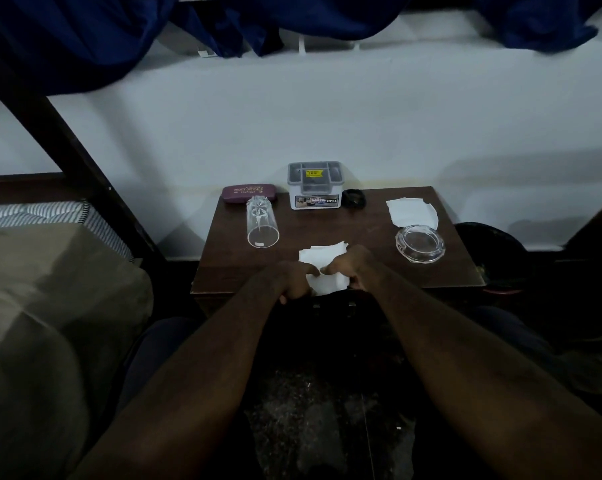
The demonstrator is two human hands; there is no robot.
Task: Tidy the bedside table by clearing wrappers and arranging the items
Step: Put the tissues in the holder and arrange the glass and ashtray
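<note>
Left hand (292, 282) and right hand (348, 265) are both pinching one white wrapper (324, 258) at the table's (327, 230) near edge, seemingly gathering it for removal. Beyond, one tumbler (262, 220) is lying on its side, and one ashtray (420, 243) is sitting right, a second wrapper (412, 211) behind it. One spectacle case (249, 194) and one plastic box (314, 185) are standing rearmost.
</note>
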